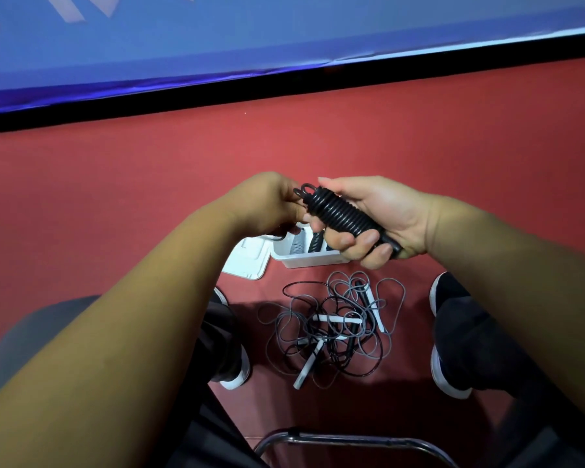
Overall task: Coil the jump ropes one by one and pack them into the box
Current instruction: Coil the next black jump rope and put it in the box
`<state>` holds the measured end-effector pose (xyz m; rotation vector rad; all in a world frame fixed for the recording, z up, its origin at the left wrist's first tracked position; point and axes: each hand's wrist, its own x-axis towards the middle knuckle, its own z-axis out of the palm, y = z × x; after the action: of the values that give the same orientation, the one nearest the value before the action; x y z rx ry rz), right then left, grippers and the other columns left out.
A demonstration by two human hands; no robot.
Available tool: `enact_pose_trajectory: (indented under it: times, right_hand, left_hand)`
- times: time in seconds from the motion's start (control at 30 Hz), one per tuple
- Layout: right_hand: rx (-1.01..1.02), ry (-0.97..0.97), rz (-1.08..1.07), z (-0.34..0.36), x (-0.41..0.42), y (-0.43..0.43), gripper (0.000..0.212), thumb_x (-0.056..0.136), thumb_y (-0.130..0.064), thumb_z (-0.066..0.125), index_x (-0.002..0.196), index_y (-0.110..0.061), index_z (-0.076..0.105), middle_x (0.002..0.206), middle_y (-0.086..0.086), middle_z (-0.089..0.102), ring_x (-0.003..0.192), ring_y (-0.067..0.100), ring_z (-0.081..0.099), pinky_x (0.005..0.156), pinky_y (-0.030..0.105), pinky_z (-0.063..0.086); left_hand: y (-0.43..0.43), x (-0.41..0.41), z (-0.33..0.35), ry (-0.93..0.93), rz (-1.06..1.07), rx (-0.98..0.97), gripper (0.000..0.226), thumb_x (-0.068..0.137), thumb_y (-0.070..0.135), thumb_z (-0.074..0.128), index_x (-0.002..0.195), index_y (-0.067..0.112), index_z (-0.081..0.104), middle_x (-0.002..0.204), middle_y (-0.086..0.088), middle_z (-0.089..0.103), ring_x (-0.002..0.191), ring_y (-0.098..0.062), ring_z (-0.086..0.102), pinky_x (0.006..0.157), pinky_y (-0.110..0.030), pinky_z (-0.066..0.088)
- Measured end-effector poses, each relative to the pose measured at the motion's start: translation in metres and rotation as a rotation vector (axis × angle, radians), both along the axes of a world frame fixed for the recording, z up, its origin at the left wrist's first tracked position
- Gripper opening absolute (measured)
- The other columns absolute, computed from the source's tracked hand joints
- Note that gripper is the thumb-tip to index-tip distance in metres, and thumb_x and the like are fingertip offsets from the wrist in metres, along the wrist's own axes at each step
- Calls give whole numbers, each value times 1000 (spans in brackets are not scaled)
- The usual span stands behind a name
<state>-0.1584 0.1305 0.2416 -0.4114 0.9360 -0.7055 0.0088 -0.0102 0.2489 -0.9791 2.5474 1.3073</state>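
My right hand [382, 217] grips a black jump rope [343, 212] wound tightly round its handles into a ribbed bundle. My left hand [267, 204] pinches the rope's loose end at the bundle's upper tip. Below the hands a white box [309, 260] stands on the red floor with coiled grey and black ropes inside; my hands hide part of it. A tangled pile of jump ropes [335, 329], grey and black cords with white and black handles, lies on the floor between my feet.
The box's white lid [247, 261] lies to the left of the box. My shoes [232, 366] [448, 369] flank the pile. A metal chair frame [352, 440] curves at the bottom. A black strip and blue banner [217, 38] run along the back.
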Motion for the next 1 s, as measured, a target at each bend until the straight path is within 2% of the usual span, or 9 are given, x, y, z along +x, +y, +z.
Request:
enact_pose_trajectory:
  times: [0.17, 0.3, 0.43, 0.5, 0.57, 0.7, 0.77, 0.87, 1.0]
  right_hand:
    - [9, -96, 84, 1, -2, 5, 69, 100, -67, 47, 123, -6, 71, 67, 5, 46, 39, 5, 34, 37, 15, 24]
    - [-15, -111, 194, -1, 2, 6, 69, 102, -66, 43, 150, -18, 60, 74, 7, 50, 41, 5, 33, 37, 14, 26]
    - [-3, -91, 263, -5, 2, 4, 61, 104, -65, 42, 154, -32, 53, 84, 8, 54, 46, 6, 36, 39, 16, 28]
    - [3, -9, 276, -8, 3, 2, 56, 105, -65, 42, 146, -29, 57, 84, 6, 53, 48, 7, 36, 42, 16, 26]
    - [4, 114, 275, -9, 8, 1, 53, 104, -67, 44, 138, -29, 57, 81, 3, 51, 50, 8, 34, 43, 16, 26]
    - [24, 315, 205, -16, 14, 1, 45, 104, -64, 51, 125, -25, 58, 75, 0, 52, 52, 10, 37, 44, 17, 30]
    - [15, 408, 160, -19, 14, 1, 40, 104, -62, 54, 119, -26, 59, 74, 0, 54, 53, 11, 39, 46, 18, 32]
    - [-15, 573, 87, -23, 13, -1, 37, 104, -62, 55, 111, -26, 61, 76, 0, 55, 52, 12, 43, 50, 23, 35]
    - [-82, 764, 9, -32, 13, -5, 37, 106, -60, 51, 109, -24, 59, 83, 3, 54, 53, 12, 44, 50, 26, 40]
  left_hand:
    - [-2, 4, -1, 98, -11, -74, 10, 92, 3, 70, 87, 12, 70, 65, 5, 65, 57, -11, 56, 57, -27, 50]
    - [2, 2, 2, 164, 32, -59, 21, 87, -6, 66, 87, 15, 70, 72, -2, 68, 60, -12, 57, 58, -25, 50]
    - [-2, 2, 4, 239, 90, 50, 21, 82, -11, 71, 86, 9, 71, 82, -15, 72, 72, -24, 67, 73, -44, 58]
    - [-3, 2, 4, 290, 103, 108, 21, 79, -10, 76, 83, 10, 71, 91, -24, 74, 89, -40, 74, 87, -56, 59]
    - [-3, 2, 4, 318, 125, 123, 21, 78, -10, 79, 83, 8, 70, 93, -27, 74, 98, -42, 75, 92, -57, 58]
    - [-4, -3, 3, 326, 103, 79, 29, 77, -21, 72, 83, 7, 71, 82, -12, 76, 92, -31, 77, 84, -42, 62]
    - [-5, -5, 4, 316, 81, 60, 33, 76, -22, 71, 84, 10, 73, 85, -11, 77, 83, -21, 74, 79, -33, 61]
    - [-6, -6, 6, 284, 36, -12, 30, 79, -16, 75, 89, 12, 75, 91, -13, 77, 78, -10, 68, 74, -22, 55]
    - [-4, -7, 10, 184, -59, -206, 31, 80, -10, 74, 92, 18, 76, 83, 7, 72, 67, 7, 60, 65, -7, 44]
